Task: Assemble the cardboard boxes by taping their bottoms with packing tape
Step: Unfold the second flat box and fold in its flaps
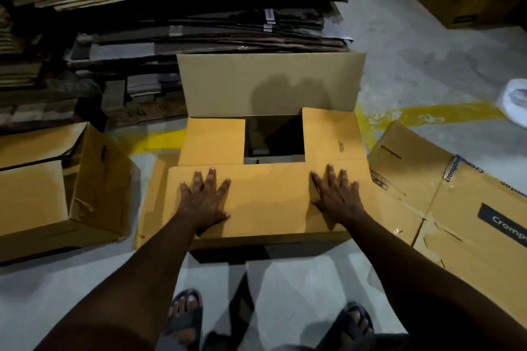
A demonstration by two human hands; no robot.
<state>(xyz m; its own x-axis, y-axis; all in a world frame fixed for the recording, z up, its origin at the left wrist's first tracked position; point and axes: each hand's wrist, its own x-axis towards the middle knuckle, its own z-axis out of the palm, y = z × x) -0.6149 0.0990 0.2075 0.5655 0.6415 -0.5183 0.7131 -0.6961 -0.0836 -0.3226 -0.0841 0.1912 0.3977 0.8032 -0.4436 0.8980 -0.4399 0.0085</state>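
Plain tan cardboard box [330, 137] mid grey concrete floor [413, 65], bottom up, just before stack of flattened cartons [171, 23].

Risk: near long flap [271, 202] springs up if I lift palms. Far long flap [256, 82] upright, so seam gapes. No tape in sight.

Left hand [204, 199], right hand [336, 196] flat, fingers spread, gripping nothing, pressing near flap. Arms outstretched.

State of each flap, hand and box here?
Near flap: folded down, pressed by both hands.
Far flap: standing up, not folded.
Left side flap: folded in.
Right side flap: folded in.
Left hand: flat, fingers spread, on near flap.
Right hand: same, on near flap.
Box at left: on its side, flaps open.
Box at right: flattened on floor.
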